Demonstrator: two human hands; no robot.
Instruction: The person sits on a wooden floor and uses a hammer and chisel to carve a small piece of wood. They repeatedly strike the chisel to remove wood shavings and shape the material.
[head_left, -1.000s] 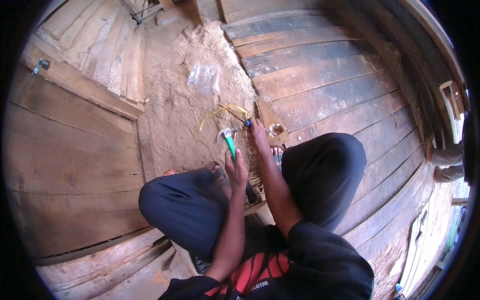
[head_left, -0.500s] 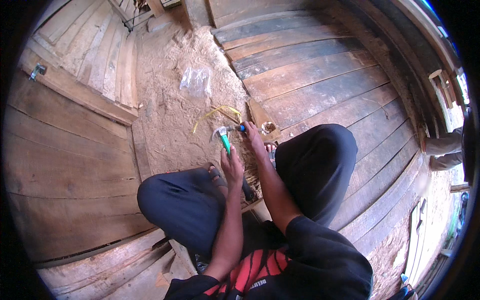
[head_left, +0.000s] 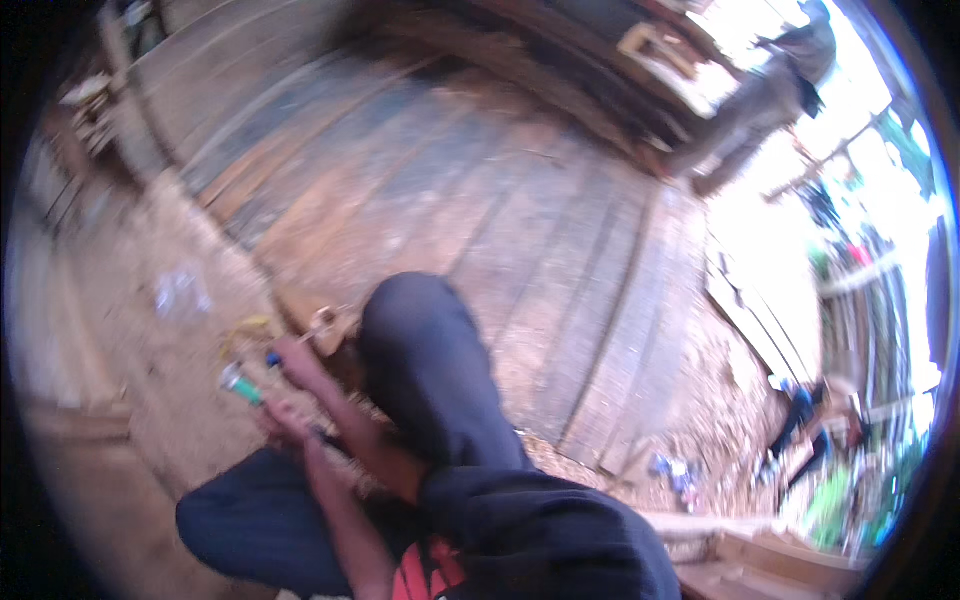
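My left hand (head_left: 286,420) is closed around the green handle of a claw hammer (head_left: 247,391). The hammer's pale head points away from me to the upper left. Just beyond and to the right, my right hand (head_left: 299,363) is closed on a small tool with a blue end (head_left: 273,357). Most of that tool is hidden in the fingers, and blur hides its kind. Both hands hang over the sandy ground in front of my bent legs. A yellow strip (head_left: 245,328) lies on the ground close beyond the hands.
A plank platform (head_left: 470,230) spreads to the right of the hands. A clear plastic bag (head_left: 182,293) lies on the sand at left. Another person (head_left: 750,115) stands at the far upper right. Further right, a dark blue thing (head_left: 797,420) is smeared by motion.
The view has swung to the right, so my hands and legs sit further left in the picture, and more of the right side shows. Both hands still hold their tools.
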